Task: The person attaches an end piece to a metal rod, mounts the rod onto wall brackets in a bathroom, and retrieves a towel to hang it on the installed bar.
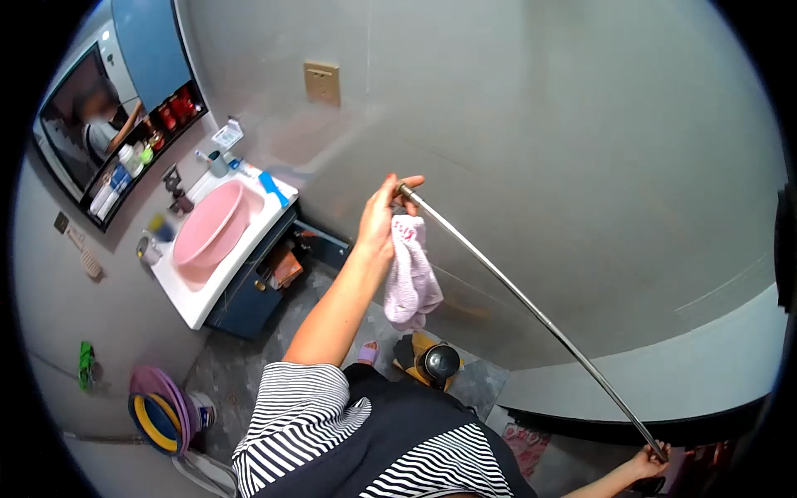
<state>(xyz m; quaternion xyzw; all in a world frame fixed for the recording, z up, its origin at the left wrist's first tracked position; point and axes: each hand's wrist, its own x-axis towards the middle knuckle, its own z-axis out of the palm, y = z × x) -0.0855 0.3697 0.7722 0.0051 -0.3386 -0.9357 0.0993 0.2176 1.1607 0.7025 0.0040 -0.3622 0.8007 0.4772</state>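
A long, thin metal pole (535, 309) slants across the view in front of the grey wall. My left hand (387, 209) is raised and closed around its upper end, with some fingers stretched past it. Just below that hand hangs a pale pink fluffy cloth (412, 278) with red lettering; whether it is a towel or a sock I cannot tell. At the lower right, my right hand (647, 461) grips the pole's other end.
A pink basin (217, 226) rests tilted on the white sink (280, 217) at left, below a mirror cabinet (149, 50). Several round basins (158, 415) lean at the lower left. A black pot-like object (439, 363) stands on the floor. A wall socket (322, 83) is above.
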